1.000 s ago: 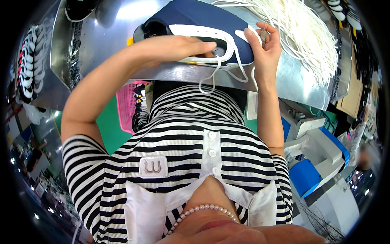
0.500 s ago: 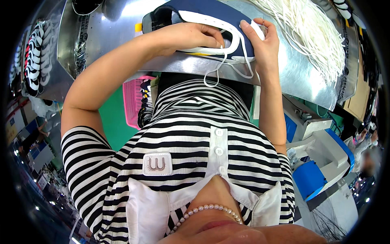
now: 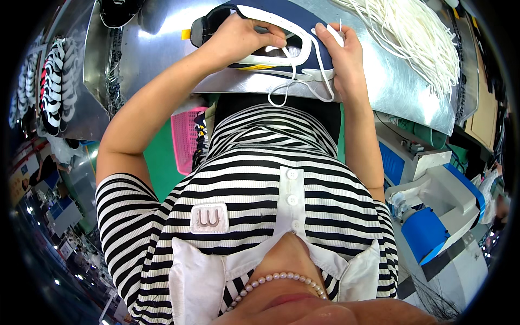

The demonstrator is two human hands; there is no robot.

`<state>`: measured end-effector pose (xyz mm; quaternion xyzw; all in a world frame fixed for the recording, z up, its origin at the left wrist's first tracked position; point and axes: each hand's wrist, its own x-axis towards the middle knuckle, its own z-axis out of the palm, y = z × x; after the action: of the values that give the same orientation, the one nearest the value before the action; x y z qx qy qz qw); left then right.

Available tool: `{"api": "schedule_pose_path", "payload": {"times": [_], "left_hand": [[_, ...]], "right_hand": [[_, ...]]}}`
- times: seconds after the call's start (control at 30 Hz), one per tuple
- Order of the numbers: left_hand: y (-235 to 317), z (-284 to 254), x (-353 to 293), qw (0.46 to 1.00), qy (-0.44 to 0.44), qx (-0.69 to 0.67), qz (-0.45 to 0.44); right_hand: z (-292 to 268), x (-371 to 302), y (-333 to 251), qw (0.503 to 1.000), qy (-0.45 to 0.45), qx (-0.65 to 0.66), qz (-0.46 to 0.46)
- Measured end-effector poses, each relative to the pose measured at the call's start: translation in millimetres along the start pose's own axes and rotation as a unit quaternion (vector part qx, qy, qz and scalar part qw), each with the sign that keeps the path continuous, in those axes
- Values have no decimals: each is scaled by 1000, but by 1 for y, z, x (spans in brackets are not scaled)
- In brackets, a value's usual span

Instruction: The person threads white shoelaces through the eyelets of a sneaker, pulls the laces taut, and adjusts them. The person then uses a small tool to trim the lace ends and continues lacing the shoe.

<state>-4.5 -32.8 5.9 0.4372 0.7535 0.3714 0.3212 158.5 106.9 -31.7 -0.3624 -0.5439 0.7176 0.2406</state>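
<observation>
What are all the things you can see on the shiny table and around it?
Navy shoe upper with white trim: one, dark blue and white, on the metal table under both hands.
White shoelace: one, white, looped down from the upper over the table edge.
Heap of white laces: one bundle, white, on the table at upper right.
Shiny metal table: one, silver, across the top.
Pink plastic basket: one, pink, below the table at left.
Black and white shoe parts: one row, far left.
Blue and white machine: one, at right.
Left hand: one, resting on the upper.
Right hand: one, gripping the upper's right end.
</observation>
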Motion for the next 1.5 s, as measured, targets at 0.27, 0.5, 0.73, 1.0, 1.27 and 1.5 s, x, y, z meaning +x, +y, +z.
{"api": "schedule_pose_path", "payload": {"times": [0.27,0.5,0.73,1.0,1.27,1.5], "left_hand": [[9,-7,-2,992,4,-110,-61],[-7,-87,-21,932,204,242,179],[-124,-259,-105,825,418,368,-98],[-27,-144,-19,874,368,305,88],[-114,-332,-67,814,388,431,-38],[-39,-196,-50,950,259,163,53]], "right_hand": [[-7,-7,-1,996,-53,75,-16],[-30,-2,-5,990,-60,127,33],[-75,6,-12,990,-62,116,59],[-85,8,-11,997,-9,53,60],[-87,2,-14,991,-11,124,56],[-75,12,2,998,16,35,-41]]}}
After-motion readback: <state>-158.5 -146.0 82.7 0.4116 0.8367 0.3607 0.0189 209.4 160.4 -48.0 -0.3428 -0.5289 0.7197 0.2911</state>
